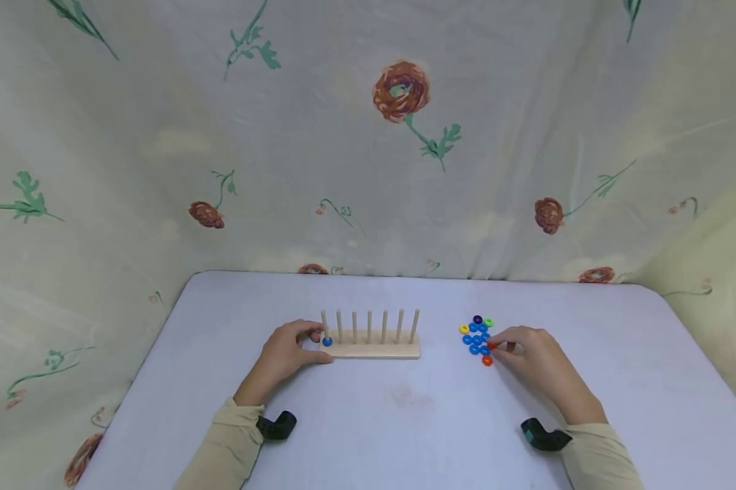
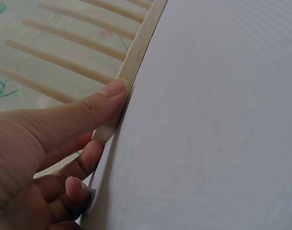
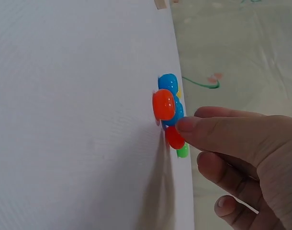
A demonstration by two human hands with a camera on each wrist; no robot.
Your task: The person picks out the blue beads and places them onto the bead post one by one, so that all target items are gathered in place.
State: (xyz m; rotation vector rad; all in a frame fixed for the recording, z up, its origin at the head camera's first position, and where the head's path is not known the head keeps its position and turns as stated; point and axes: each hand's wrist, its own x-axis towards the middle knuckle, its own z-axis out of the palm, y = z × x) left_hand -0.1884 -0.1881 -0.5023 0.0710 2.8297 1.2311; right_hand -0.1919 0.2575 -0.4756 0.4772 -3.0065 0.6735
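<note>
A person in beige sleeves (image 1: 223, 442) works with both hands over a white surface (image 1: 368, 435). The left hand (image 1: 286, 352) is partly closed on the left end of a wooden rack (image 1: 374, 351), its thumb (image 2: 100, 98) along the front edge of the base and a fingertip at the end. The rack stands on the surface with seven upright pegs (image 1: 370, 327); one blue bead (image 1: 327, 341) sits at the foot of the leftmost.

Well to the right, the right hand (image 1: 530, 350) has thumb and finger nearly together, pinching a red bead (image 3: 174, 138) at the edge of a loose cluster of blue beads (image 1: 468, 339). Whether that bead is raised is hard to tell. An orange bead (image 1: 487, 361) lies at the cluster's near side, a yellow bead (image 1: 464, 329) at its left, and a dark purple bead (image 1: 478, 319) and a green bead (image 1: 489, 322) at its far side. A black device (image 1: 277, 427) shows at each wrist; flower-patterned cloth (image 1: 343, 150) hangs behind.
</note>
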